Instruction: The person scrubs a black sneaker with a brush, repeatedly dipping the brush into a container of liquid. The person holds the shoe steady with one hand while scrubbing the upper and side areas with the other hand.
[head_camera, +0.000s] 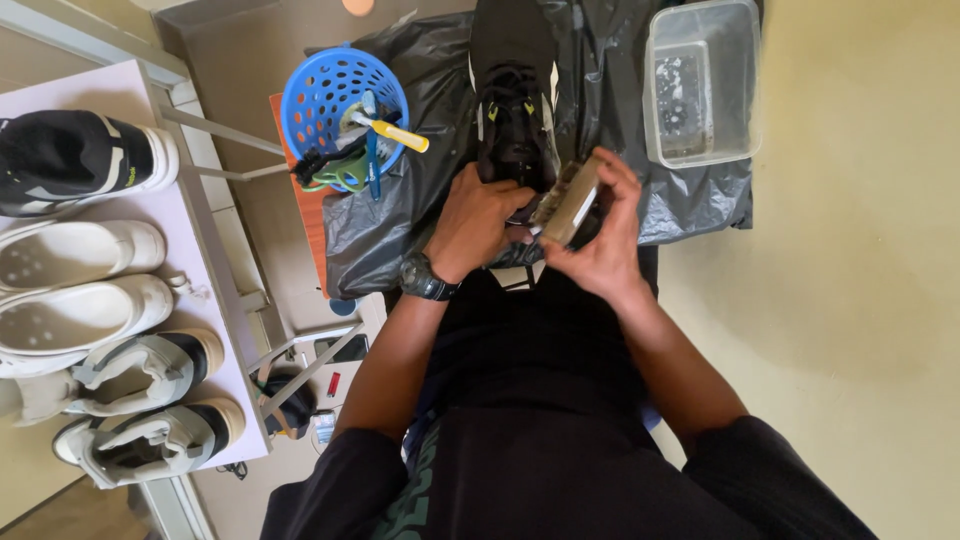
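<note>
Black sneaker (515, 105) with white sole edging and yellow-green lace accents lies on the black plastic sheet (400, 215) before our knees, toe pointing away. We judge it light, soft in the upper and stiff at the sole, so the heel end is the sure place to grip. Our left hand (478, 222) clamps that near end; our right hand (600, 235) is closed around a wooden brush (568, 200) held against it

Black sneaker (515, 95) lengthwise on black plastic; wooden brush (567, 203) against heel.
</note>
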